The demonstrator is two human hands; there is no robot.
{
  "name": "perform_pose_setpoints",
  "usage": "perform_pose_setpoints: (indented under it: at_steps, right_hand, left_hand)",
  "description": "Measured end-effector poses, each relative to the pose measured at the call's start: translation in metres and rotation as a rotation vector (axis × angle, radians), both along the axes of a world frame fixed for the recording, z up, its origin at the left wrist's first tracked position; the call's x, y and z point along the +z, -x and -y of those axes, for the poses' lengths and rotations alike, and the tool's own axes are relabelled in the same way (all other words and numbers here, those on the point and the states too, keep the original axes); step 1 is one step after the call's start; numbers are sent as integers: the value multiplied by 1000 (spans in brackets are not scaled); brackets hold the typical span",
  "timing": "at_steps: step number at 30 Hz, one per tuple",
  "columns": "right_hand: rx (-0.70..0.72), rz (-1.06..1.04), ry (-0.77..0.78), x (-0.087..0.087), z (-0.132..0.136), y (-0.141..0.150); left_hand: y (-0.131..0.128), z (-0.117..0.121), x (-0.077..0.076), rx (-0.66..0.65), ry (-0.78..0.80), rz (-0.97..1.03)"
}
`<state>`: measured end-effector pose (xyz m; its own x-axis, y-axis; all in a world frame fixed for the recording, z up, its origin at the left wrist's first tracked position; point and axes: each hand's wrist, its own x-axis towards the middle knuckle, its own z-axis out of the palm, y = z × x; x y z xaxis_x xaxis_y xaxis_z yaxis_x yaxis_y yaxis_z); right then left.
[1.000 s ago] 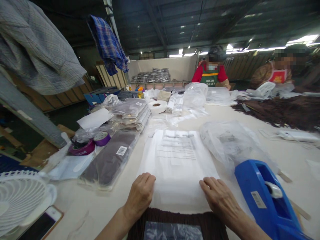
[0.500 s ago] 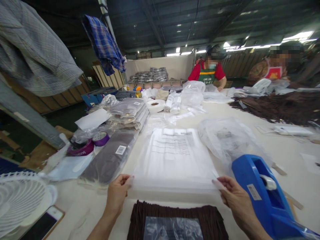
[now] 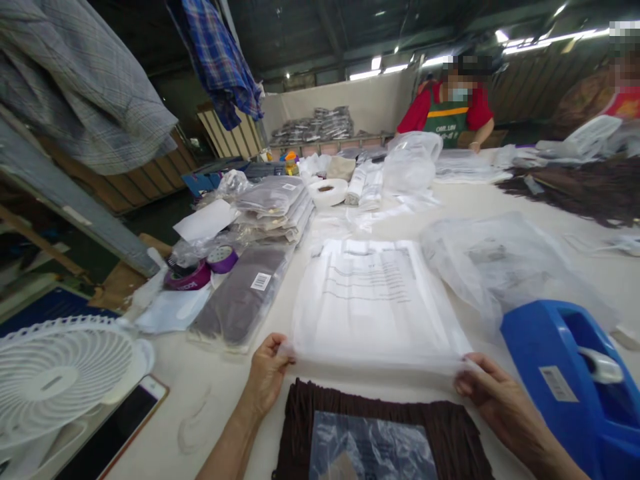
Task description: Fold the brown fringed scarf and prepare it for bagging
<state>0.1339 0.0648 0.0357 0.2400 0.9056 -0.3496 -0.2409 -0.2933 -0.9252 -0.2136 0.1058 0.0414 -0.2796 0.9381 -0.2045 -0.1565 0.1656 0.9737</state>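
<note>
A clear plastic bag [image 3: 375, 313] with printed lines of text near its far end lies in front of me, its near edge lifted a little. My left hand [image 3: 270, 370] pinches the bag's near left corner. At the near right corner, my right hand [image 3: 490, 387] grips the same edge between thumb and fingers. Just below the bag, close to me, lies a bundle of dark brown fabric strips [image 3: 295, 433], cut off by the frame's bottom. On top of the bundle rests a small clear plastic packet [image 3: 373, 443].
To the right stand a blue tape dispenser [image 3: 555, 340] and crumpled clear plastic [image 3: 500, 260]. On the left are packed grey goods [image 3: 240, 293], tape rolls [image 3: 223, 259], a white fan [image 3: 60, 380] and a phone [image 3: 115, 427]. Across the table [image 3: 465, 207] a person in a green apron [image 3: 445, 123] works.
The camera view has turned slightly right, so most things sit differently in the picture. Both hands keep their hold on the bag's near corners, and its near edge sags slightly more.
</note>
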Motion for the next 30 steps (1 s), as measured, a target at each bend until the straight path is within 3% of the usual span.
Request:
perform_pose_setpoints:
  at_steps: [6,9,16,21,25,30]
  right_hand:
    - [222,654,47,0,21,1]
    - [218,752,129,1,34,6]
    - [132,641,215,-5,51,15]
    - [15,456,219,-6,62,20]
    - [-132,320,344,-5,73,24]
    - [-132,373,345,-10,89,22]
  left_hand:
    - [6,20,-7,-150,-16,-399]
    - [3,36,-7,-156,-15,-515]
    - [-9,61,-10,31,151,-663]
    - [-14,70,-3,41,322,-530]
    - [-19,80,3,58,397,-477]
    - [-19,93,12,65,491,-448]
